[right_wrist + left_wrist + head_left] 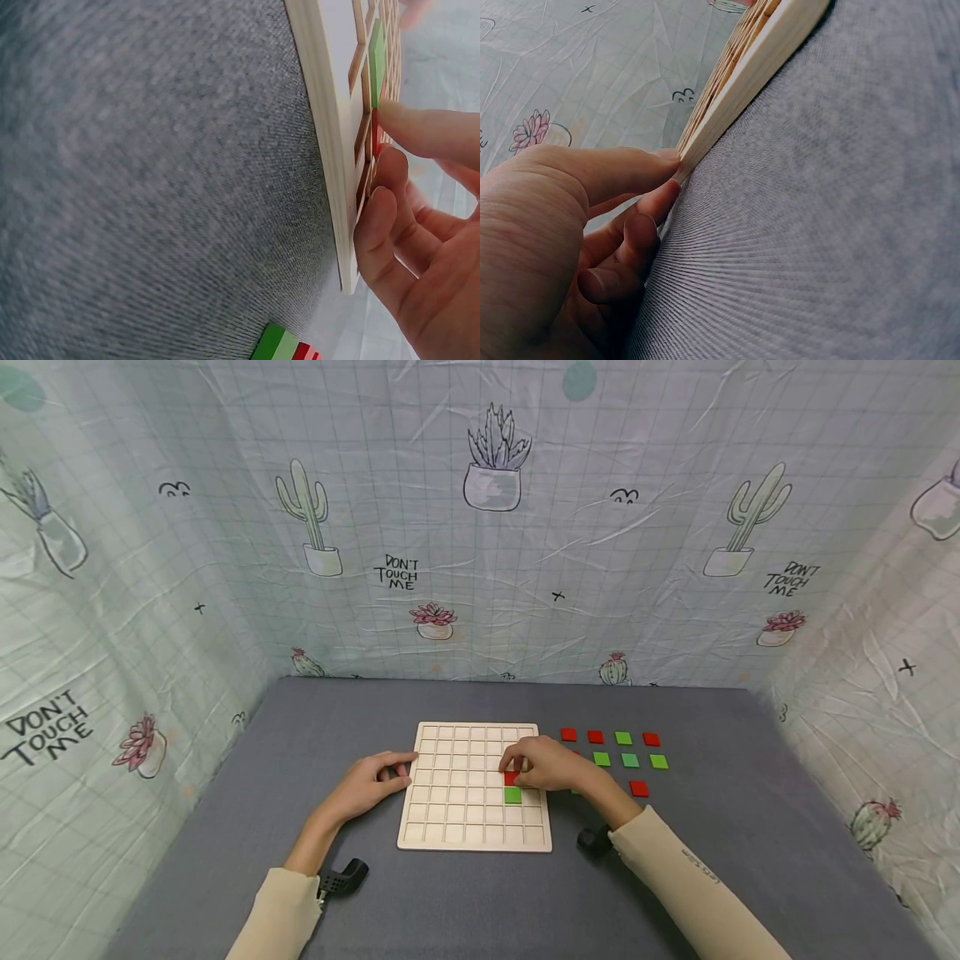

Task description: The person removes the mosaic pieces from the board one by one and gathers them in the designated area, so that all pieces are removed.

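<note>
A pale wooden grid board (pixel 450 833) lies on the grey table. My left hand (pixel 369 785) is at its left edge, forefinger and thumb spread apart and touching the rim, the other fingers loosely bent. Over the right part of the grid, my right hand (pixel 551 763) pinches a red square tile (pixel 511 778) between thumb and fingers, at a cell of the board. In the right wrist view the red tile (pixel 376 131) shows as a thin strip between thumb and fingertips. Directly in front of it, a green tile (pixel 512 795) sits in a cell.
Right of the board, loose square tiles lie in rough rows, among them a red tile (pixel 651 739), a light green tile (pixel 658 762) and a bluish-green tile (pixel 630 760). My right hand and forearm partly cover some. A printed cloth (pixel 510 560) hangs behind the table (pixel 345 710).
</note>
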The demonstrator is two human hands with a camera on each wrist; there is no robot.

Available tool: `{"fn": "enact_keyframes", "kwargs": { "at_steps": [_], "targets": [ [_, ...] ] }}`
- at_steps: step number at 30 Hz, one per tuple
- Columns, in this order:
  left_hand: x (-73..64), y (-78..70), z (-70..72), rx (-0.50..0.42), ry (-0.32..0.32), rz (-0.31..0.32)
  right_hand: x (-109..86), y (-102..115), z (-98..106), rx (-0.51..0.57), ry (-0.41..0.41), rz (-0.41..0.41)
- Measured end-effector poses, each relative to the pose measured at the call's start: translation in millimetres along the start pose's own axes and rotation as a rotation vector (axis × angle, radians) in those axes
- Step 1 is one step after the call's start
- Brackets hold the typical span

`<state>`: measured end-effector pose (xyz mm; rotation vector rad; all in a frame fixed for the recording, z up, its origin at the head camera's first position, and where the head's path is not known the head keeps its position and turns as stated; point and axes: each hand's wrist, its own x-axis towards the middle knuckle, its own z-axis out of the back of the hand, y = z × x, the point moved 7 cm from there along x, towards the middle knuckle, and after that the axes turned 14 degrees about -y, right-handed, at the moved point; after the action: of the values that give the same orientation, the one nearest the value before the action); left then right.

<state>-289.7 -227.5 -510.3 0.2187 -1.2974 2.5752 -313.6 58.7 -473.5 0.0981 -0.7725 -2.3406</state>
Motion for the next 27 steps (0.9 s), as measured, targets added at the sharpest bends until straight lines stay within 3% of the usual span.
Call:
{"fn": "enact_keyframes", "kwargs": {
  "at_steps": [27],
  "targets": [
    [-1.1,2.1,-1.1,0.008,-0.015,-0.01,-1.5,-1.6,-3.5,-0.032,-0.028,-0.017]
  ]
}}
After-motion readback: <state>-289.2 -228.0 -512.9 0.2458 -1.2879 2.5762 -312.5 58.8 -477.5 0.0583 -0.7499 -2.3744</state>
